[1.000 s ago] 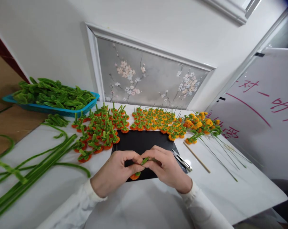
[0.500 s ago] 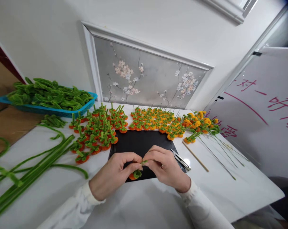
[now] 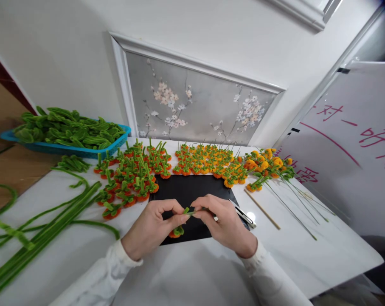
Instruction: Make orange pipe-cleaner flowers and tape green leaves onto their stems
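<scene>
My left hand (image 3: 154, 227) pinches a small orange chenille flower (image 3: 174, 234) by its fuzzy green stem. The orange head and green sepals hang below the fingers, and the short stem tip pokes up above the thumb. My right hand (image 3: 226, 225) is closed in a pinch on a thin pale-green strip (image 3: 196, 211), which runs taut from those fingers to the stem. Something small and pale shows within the right hand's grasp, too hidden to name. Both hands are over a black mat (image 3: 176, 189). Metal snips (image 3: 245, 216) lie beside the right hand.
Rows of orange flowers (image 3: 128, 187) and yellow-orange flowers (image 3: 205, 159) stand behind the mat. Long green chenille stems (image 3: 52, 225) lie left. A blue basket (image 3: 84, 152) holds green leaves. At right are a wooden stick (image 3: 262, 209) and long-stemmed yellow flowers (image 3: 268, 163).
My hands have parted slightly, and more of the green strip shows stretched between them. The flower has shifted a little left, with its stem tip now visible above my left thumb.
</scene>
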The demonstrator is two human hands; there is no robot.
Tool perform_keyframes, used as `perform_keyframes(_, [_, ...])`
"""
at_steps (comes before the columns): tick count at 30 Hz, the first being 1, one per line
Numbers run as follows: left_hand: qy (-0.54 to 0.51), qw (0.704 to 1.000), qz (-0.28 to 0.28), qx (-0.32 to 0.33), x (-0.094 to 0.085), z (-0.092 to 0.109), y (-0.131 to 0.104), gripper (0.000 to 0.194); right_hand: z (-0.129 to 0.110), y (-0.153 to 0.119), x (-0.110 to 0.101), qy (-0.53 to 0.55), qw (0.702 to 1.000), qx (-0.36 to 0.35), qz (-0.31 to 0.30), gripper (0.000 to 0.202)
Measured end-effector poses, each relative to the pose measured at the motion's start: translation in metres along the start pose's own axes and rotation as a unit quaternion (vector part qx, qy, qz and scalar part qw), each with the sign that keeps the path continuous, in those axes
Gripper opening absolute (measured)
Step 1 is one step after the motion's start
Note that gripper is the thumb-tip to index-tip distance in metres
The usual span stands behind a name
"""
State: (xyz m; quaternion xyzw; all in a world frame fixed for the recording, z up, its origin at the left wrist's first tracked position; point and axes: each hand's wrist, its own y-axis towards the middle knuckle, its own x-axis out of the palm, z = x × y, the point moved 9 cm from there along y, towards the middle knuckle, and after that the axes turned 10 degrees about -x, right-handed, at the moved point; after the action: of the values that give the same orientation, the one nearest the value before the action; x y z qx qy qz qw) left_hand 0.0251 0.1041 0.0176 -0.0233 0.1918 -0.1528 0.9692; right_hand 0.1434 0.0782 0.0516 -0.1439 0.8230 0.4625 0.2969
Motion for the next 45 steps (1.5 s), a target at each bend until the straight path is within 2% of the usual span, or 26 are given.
perform_keyframes(14, [0.028,0.999,-0.019,0.016,0.006,0.002,-0.001,0.027,-0.001,0.001,-0.004,-0.001,1.0,0.004,0.016,0.019])
perform_keyframes(21, [0.094,0.992,-0.05,0.062,0.015,0.011,-0.004,0.034,-0.002,0.001,-0.004,-0.007,1.0,0.014,0.01,0.018])
perform_keyframes(24, [0.08,0.993,-0.072,0.042,0.016,0.009,-0.003,0.038,-0.001,0.001,-0.004,-0.004,1.0,0.009,0.013,0.02])
perform_keyframes(26, [0.052,0.995,-0.078,0.02,0.016,0.007,-0.002,0.033,-0.001,0.001,-0.004,-0.009,1.0,0.008,0.016,0.02])
perform_keyframes(30, [0.016,0.999,-0.049,-0.009,0.012,0.003,0.002,0.01,-0.002,0.001,-0.001,-0.012,1.0,0.005,0.011,0.02])
perform_keyframes(35, [0.047,0.999,-0.002,0.02,0.006,0.004,0.003,0.015,-0.002,0.001,0.003,-0.013,1.0,0.006,-0.004,0.021])
perform_keyframes(45, [0.019,0.999,-0.029,0.004,0.006,0.001,0.002,0.02,0.001,0.0,0.002,-0.053,0.999,0.013,-0.005,0.015])
